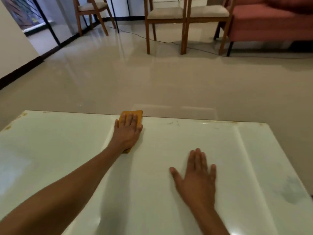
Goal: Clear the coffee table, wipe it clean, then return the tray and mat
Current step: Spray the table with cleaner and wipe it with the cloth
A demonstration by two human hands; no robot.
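The white glossy coffee table [67,150] fills the lower half of the head view. My left hand [127,131] lies flat on an orange cloth [135,113] at the table's far edge, near the middle; the cloth sticks out past my fingertips and under my wrist. My right hand [196,178] rests palm down on the bare tabletop to the right and nearer to me, fingers spread, holding nothing. No tray or mat is in view.
A dull smudge [291,189] marks the table near its right edge, and small brownish stains [7,127] dot the far left corner. Beyond the table is shiny tiled floor [152,78], then wooden chairs [165,22], a pink sofa [274,22] and a cable on the floor.
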